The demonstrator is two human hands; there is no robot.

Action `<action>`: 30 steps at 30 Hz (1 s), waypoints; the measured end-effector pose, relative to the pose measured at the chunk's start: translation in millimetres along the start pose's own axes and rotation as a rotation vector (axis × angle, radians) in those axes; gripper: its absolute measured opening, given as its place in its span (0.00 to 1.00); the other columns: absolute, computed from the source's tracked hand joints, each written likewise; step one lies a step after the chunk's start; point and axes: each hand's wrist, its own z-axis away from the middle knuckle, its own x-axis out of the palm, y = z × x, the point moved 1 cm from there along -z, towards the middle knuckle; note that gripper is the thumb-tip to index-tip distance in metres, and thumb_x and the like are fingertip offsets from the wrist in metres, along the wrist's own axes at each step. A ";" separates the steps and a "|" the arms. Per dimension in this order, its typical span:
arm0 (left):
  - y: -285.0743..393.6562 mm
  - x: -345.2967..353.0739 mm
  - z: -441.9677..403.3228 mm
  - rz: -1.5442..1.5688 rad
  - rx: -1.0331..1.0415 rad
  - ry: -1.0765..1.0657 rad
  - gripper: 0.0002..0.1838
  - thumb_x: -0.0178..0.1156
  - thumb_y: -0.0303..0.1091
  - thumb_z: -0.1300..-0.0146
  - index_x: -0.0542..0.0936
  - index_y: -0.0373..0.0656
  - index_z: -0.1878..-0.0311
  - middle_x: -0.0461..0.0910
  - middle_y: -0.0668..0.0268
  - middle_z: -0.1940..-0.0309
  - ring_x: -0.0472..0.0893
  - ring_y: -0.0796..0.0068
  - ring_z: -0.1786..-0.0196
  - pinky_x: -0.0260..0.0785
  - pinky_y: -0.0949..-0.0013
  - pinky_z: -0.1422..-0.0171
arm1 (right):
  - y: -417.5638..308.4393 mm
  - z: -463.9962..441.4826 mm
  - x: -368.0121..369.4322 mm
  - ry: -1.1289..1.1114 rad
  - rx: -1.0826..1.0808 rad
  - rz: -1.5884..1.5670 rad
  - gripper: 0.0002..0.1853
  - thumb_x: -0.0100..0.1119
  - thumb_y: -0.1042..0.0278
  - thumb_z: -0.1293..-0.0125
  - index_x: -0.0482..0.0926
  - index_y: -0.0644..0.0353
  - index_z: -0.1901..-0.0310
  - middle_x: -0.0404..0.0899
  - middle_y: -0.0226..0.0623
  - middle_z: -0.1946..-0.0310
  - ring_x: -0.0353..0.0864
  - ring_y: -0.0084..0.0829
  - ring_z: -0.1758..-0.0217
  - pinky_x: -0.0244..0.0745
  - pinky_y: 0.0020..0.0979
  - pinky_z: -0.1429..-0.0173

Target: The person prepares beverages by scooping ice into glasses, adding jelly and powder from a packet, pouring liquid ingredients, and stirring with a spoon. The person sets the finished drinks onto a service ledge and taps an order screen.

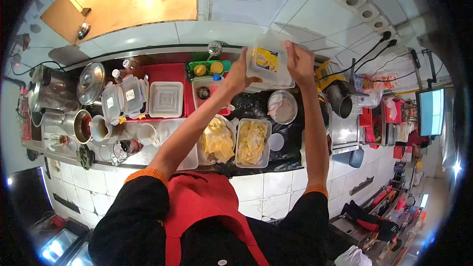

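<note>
A clear plastic container with a yellow label (266, 59) is held up between my two hands, over the back of the counter. My left hand (239, 75) grips its left side, thumb toward the label. On the right side, my right hand (300, 62) has its fingers closed on the container's upper edge. Below them, a round tub (283, 107) stands on the black surface with something pale and pinkish in it. Nearer to me, a rectangular container (268, 150) holds yellow flat pieces, beside a larger heap of yellow pieces (217, 141) on its left.
A lidded clear box (166, 99) sits on a red tray, with stacked labelled lids (131, 96) left of it. Metal pots (79, 126) and jugs stand further left. A small round lid (276, 142) lies right of the yellow pieces. Power cables (367, 59) hang at the right.
</note>
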 end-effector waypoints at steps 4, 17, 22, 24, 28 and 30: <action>59.0 -39.1 -32.0 0.030 0.136 0.003 0.30 0.71 0.35 0.45 0.73 0.36 0.40 0.83 0.51 0.54 0.80 0.49 0.47 0.73 0.56 0.42 | -1.5 5.4 6.4 0.224 -0.118 -0.225 0.17 0.53 0.60 0.25 0.80 0.68 0.64 0.67 0.45 0.83 0.61 0.30 0.80 0.66 0.32 0.72; 15.8 68.2 -109.8 -1.001 0.238 -0.563 0.14 0.68 0.36 0.45 0.86 0.53 0.53 0.85 0.67 0.50 0.82 0.65 0.43 0.58 0.47 0.33 | 25.3 6.7 -1.2 0.287 -0.030 -0.264 0.20 0.47 0.58 0.25 0.84 0.66 0.55 0.84 0.51 0.65 0.82 0.34 0.65 0.76 0.35 0.54; 20.1 70.1 -100.0 -1.151 0.199 -0.537 0.12 0.68 0.43 0.47 0.86 0.57 0.58 0.86 0.69 0.55 0.82 0.67 0.46 0.59 0.50 0.36 | 49.1 16.4 7.8 0.277 0.061 -0.389 0.20 0.46 0.60 0.24 0.83 0.70 0.50 0.86 0.47 0.56 0.82 0.32 0.58 0.75 0.32 0.47; 13.7 73.9 -100.4 -1.107 0.178 -0.468 0.13 0.69 0.43 0.48 0.86 0.56 0.58 0.86 0.70 0.55 0.82 0.68 0.46 0.59 0.52 0.38 | 14.4 16.7 1.9 0.315 -0.069 -0.365 0.21 0.45 0.60 0.24 0.83 0.71 0.53 0.86 0.48 0.59 0.82 0.32 0.60 0.75 0.33 0.49; 30.9 51.3 -97.2 -1.046 0.174 -0.487 0.13 0.69 0.43 0.48 0.86 0.56 0.59 0.85 0.68 0.56 0.81 0.68 0.45 0.58 0.52 0.38 | 34.5 21.5 4.2 0.251 0.156 -0.188 0.22 0.45 0.61 0.23 0.81 0.74 0.54 0.86 0.49 0.61 0.81 0.32 0.62 0.75 0.34 0.51; 32.0 43.9 -97.1 -1.036 0.266 -0.434 0.12 0.67 0.43 0.46 0.87 0.55 0.58 0.85 0.68 0.57 0.81 0.66 0.47 0.57 0.49 0.35 | 39.0 22.3 8.4 0.335 0.068 -0.252 0.21 0.45 0.62 0.23 0.81 0.76 0.57 0.85 0.52 0.64 0.79 0.32 0.65 0.74 0.36 0.55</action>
